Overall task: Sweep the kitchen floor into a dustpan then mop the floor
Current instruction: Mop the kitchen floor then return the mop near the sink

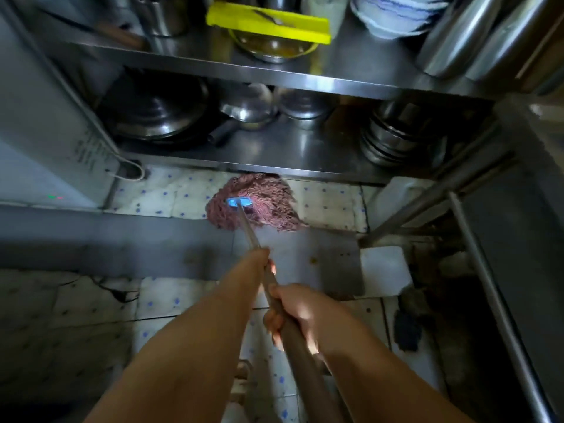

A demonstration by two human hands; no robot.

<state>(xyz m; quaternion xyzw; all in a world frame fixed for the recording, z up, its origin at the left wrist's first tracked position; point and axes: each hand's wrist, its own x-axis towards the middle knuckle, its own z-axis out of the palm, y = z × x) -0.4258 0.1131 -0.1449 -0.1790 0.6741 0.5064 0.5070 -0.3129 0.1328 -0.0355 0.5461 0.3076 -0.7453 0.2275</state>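
Note:
A reddish-brown string mop head [259,203] with a blue clamp [239,203] lies spread on the white, blue-dotted tiled floor [171,196], its far edge under the steel shelf. The mop handle [248,230] runs from the clamp back toward me. My left hand [262,261] grips the handle further down the shaft, mostly hidden behind my forearm. My right hand [300,312] is wrapped round the handle closer to me.
A steel rack [274,166] holds pots, bowls and a wok on its lower shelf, with a yellow tray [268,22] above. A grey appliance [45,117] stands left. A steel table frame [476,233] and white containers [384,270] crowd the right. A grey raised step [122,236] crosses the floor.

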